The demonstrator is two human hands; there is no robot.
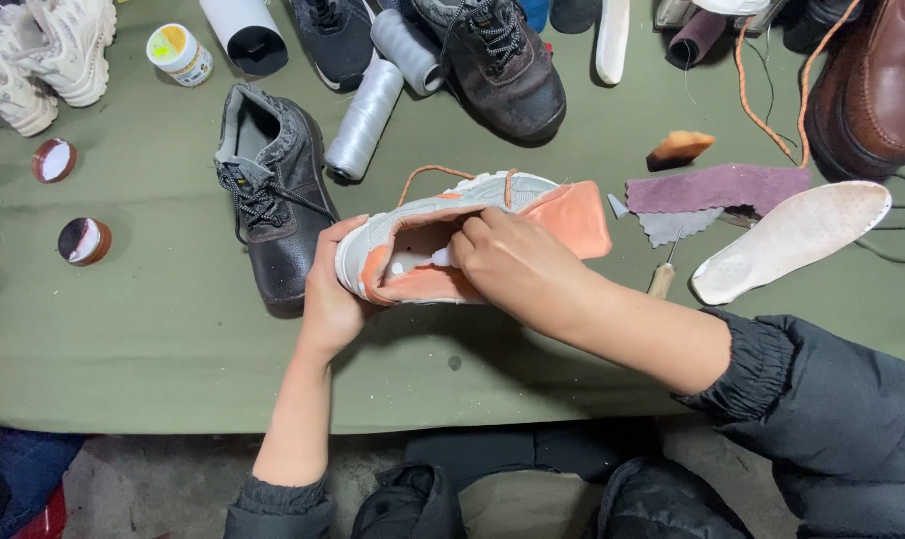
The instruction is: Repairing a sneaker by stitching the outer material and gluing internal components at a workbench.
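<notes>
A grey and orange sneaker [532, 200] lies on its side over the green table cover [153, 339], its opening turned toward me. My left hand [327, 294] grips the heel end from the left. My right hand [507, 265] reaches into the opening, fingers pinching a small white object [440, 257] inside the shoe. An orange lace [427, 175] loops out from the top of the sneaker.
A dark scuffed boot [273, 200] lies just left of the sneaker. A white insole [792, 240], maroon cloth [717, 188], grey scrap [677, 225] and an awl handle [661, 279] sit to the right. Thread spools [364, 120], round tins [83, 240] and more shoes [497, 65] crowd the far side.
</notes>
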